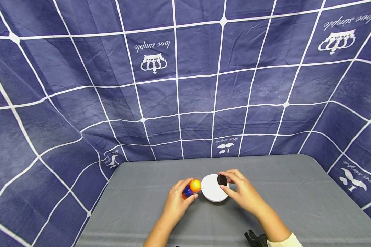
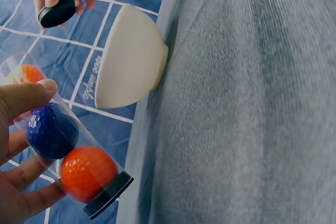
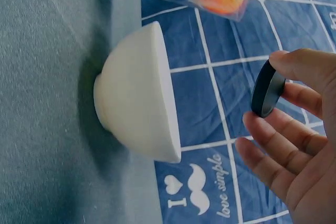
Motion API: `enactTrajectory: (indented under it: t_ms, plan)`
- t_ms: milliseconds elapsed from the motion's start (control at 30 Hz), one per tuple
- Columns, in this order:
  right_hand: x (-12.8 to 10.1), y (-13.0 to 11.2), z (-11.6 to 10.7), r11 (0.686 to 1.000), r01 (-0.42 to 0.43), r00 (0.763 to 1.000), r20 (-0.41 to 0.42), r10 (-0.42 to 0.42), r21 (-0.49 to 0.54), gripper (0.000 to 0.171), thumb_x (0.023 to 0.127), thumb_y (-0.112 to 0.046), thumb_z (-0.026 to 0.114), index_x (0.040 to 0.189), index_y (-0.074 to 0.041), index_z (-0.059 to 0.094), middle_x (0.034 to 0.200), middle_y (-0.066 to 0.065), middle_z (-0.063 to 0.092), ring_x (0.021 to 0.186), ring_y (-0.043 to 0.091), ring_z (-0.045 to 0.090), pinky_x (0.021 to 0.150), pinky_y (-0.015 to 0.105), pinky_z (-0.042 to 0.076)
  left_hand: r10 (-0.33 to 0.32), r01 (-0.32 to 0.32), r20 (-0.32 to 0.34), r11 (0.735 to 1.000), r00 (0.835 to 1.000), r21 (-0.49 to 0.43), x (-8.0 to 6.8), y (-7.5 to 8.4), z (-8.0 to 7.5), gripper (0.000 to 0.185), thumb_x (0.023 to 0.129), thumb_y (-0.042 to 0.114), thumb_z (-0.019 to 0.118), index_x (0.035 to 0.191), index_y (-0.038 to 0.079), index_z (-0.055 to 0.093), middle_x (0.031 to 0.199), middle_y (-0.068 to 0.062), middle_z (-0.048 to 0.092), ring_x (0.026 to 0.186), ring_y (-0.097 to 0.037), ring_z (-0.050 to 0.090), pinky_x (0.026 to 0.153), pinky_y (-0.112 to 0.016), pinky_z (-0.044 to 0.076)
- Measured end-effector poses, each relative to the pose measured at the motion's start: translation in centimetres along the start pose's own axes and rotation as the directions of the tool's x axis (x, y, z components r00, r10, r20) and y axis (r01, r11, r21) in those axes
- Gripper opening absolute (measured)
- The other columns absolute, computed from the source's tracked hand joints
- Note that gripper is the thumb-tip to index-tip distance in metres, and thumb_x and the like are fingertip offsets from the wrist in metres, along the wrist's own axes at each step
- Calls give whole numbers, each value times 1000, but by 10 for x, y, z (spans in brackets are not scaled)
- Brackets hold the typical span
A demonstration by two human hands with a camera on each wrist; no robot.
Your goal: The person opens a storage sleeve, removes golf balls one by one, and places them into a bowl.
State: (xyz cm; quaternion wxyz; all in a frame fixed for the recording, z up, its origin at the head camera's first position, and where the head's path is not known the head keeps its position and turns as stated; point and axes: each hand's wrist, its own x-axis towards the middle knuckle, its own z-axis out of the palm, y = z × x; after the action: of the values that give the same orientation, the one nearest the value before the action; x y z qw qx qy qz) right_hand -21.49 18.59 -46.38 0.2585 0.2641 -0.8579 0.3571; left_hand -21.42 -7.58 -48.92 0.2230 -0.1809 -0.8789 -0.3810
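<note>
Left grip (image 1: 176,199): thumb and fingers curled round a clear tube, clamped on its wall.
Clear tube (image 2: 71,141): within the left grip, raised off the grey counter (image 1: 142,195) and left of the bowl, apart from it; capped end down, uncapped end tilted toward the bowl.
Balls inside: an orange ball (image 1: 195,185) nearest the uncapped end, a blue ball (image 2: 52,131) in the middle, another orange ball (image 2: 89,171) by the black end cap (image 2: 108,195).
Tube handling: probably light, thin and slippery, likely to dent if squeezed; best held round its middle, gently. The balls look hard and apt to roll.
Right grip (image 1: 242,192): thumb and fingers pinching a black lid by its edge.
Black lid (image 3: 268,88): between the right fingertips, above the bowl's right side; probably light and stiff.
White bowl (image 3: 136,93): upright on the counter, between both hands.
</note>
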Motion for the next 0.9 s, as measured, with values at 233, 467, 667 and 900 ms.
enactTrajectory:
  t_ms: [233, 467, 667, 900]
  plan:
    - [-2, 11, -3, 999, -42, 999, -11, 42, -19, 44, 83, -8, 81, 124, -11, 68, 110, 0, 64, 88, 9, 60, 82, 38, 60, -78, 79, 21, 997, 997, -26, -1, -7, -1, 55, 77, 18, 88, 126, 12, 66, 113, -4, 70, 101, -20, 69, 91, -43, 57]
    - [-4, 21, -6, 993, -109, 994, -13, 109, -36, 43, 84, -11, 81, 124, -11, 69, 110, -1, 64, 88, 10, 60, 82, 37, 59, -98, 98, 1, 995, 995, -35, 0, -11, -1, 54, 76, 16, 89, 125, 12, 65, 110, -5, 68, 94, -18, 67, 78, -30, 58]
    - [-5, 32, -10, 981, -181, 983, 14, 182, -73, 41, 86, -14, 79, 126, -11, 69, 110, 0, 65, 88, 12, 62, 82, 34, 58, -107, 107, 4, 993, 994, -49, 0, -11, -2, 55, 75, 15, 89, 124, 12, 64, 107, -4, 67, 94, -18, 66, 75, -26, 57]
    - [-8, 41, -13, 972, -216, 975, 30, 220, -93, 40, 87, -15, 78, 125, -9, 69, 108, 3, 65, 87, 16, 61, 80, 35, 56, -102, 102, 6, 993, 995, -52, 1, -13, -1, 55, 76, 16, 89, 124, 13, 64, 106, -3, 65, 93, -17, 64, 76, -29, 58]
